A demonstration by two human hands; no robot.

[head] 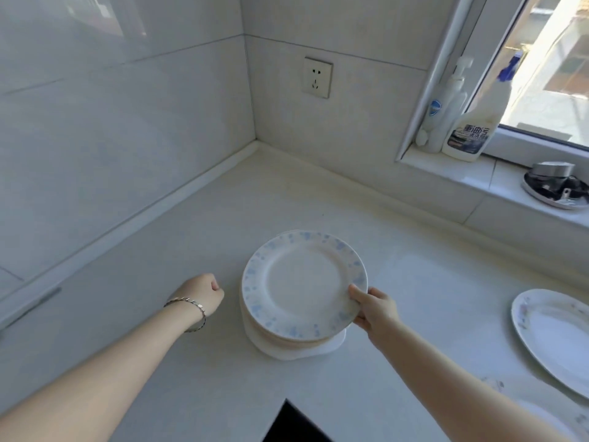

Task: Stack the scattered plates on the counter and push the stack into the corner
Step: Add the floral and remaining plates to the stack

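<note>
1. Right hand (pixel 374 309) pinches the rim of the round white blue-speckled ceramic plate (pixel 302 285), resting tilted on the stack of pale plates (pixel 287 344) mid-counter, well short of the corner.
2. Left hand (pixel 204 293) fisted, holding nothing.
3. Centre it before letting go (stack looks uneven).
4. Plate count unclear; oval white floral-rimmed plate (pixel 554 333) cut off at right.

Wall socket (pixel 317 77) on the tiled back wall, right of the corner seam. Window (pixel 541 59) at top right, bright outside. On the windowsill (pixel 462 173): white pump bottle (pixel 446 103) against the frame, spray bottle (pixel 478 122) with blue trigger and dark printed label just beside it, touching or nearly so. Further right on the sill, a shallow dish (pixel 556 189) holding dark metal bits, contents unclear. Black panel corner (pixel 293 422) at the bottom edge, set into the bench (pixel 191 234).
</note>
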